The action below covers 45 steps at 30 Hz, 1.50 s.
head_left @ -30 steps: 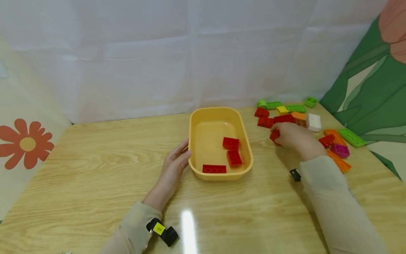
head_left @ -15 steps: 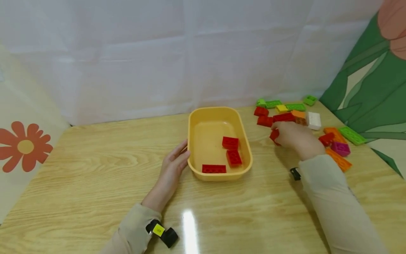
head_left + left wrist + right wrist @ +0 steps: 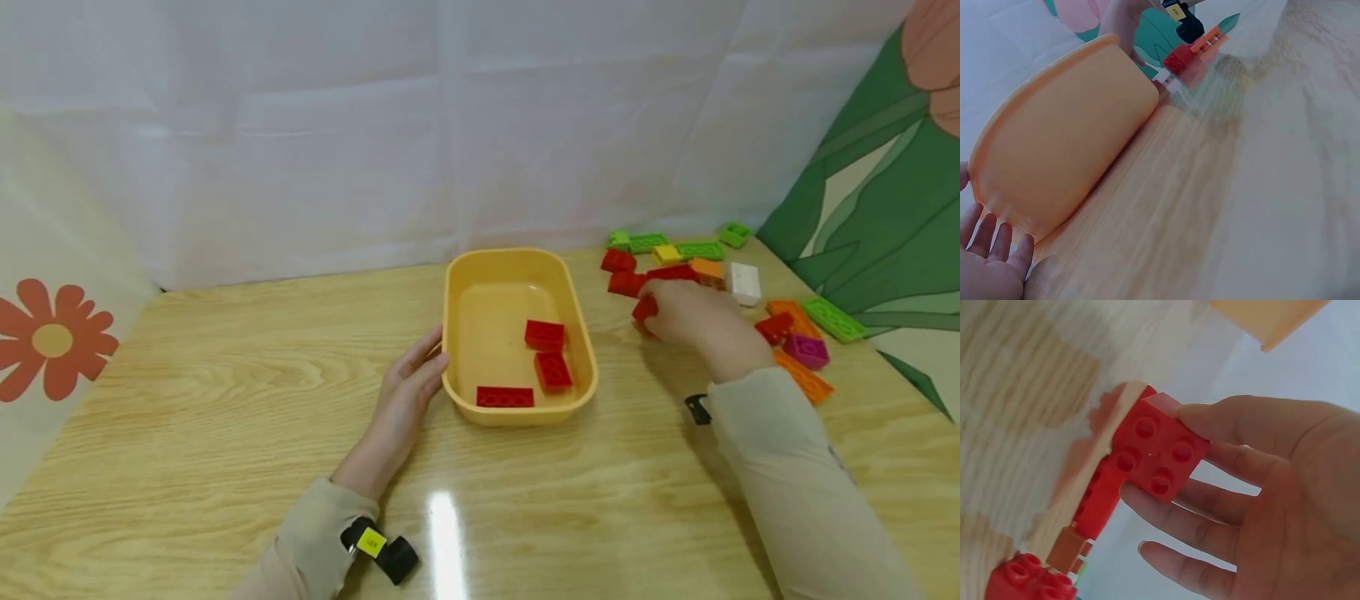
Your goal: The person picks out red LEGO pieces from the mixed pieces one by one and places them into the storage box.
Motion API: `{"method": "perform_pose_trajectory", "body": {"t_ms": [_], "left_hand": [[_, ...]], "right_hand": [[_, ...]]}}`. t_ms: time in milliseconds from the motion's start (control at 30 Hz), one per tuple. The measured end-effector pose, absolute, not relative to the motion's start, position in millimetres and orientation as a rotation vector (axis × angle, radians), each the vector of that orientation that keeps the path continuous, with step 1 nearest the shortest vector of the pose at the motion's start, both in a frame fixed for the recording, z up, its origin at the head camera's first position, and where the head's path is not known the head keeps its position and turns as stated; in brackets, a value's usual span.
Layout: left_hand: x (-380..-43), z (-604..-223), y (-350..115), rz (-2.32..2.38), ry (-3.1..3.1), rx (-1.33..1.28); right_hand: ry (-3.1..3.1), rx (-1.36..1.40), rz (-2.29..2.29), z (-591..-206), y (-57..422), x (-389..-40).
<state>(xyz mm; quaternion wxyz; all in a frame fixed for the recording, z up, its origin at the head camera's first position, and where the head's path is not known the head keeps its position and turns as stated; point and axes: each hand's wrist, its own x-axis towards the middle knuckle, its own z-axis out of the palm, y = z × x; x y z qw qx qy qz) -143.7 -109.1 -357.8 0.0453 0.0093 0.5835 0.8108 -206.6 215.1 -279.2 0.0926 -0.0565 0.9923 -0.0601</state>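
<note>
A yellow plastic box [image 3: 457, 271] stands on the table with several red toy bricks [image 3: 544, 335] inside. My left hand [image 3: 405, 396] rests against its left wall, fingertips touching the outside, as the left wrist view also shows. In the right wrist view, my right hand [image 3: 1241, 487] pinches a red toy brick [image 3: 1154, 450] with four-stud face showing, between thumb and fingers. From the head this held brick [image 3: 644, 312] is partly hidden by the hand, close over the table at the near edge of the loose bricks.
Loose bricks lie at the back right: green [image 3: 701, 251], yellow [image 3: 665, 254], white [image 3: 742, 284], red [image 3: 618, 260], orange [image 3: 804, 377] and purple [image 3: 807, 352] ones. A white cloth [image 3: 300, 142] hangs behind the table [image 3: 247, 400].
The right hand has shifted the red brick slightly left and away from me, tilting it a little. The left hand and the box stay in place.
</note>
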Motion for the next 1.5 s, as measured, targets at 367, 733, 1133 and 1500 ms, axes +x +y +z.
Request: {"method": "perform_pose_trajectory", "body": {"t_ms": [367, 733, 1133, 1500], "left_hand": [[-144, -358, -109, 2.472, 1.784, 0.041], [-142, -358, -109, 2.464, 1.780, 0.047], [-142, -358, -109, 2.455, 1.792, 0.036], [-143, -358, -110, 2.464, 1.788, 0.048]], "right_hand": [[3.022, -0.182, -0.144, -266, 203, -201], [3.106, -0.324, -0.149, -247, 177, -185], [3.185, -0.624, -0.194, -252, 155, -179], [3.139, -0.655, -0.206, -257, 138, -175]]}}
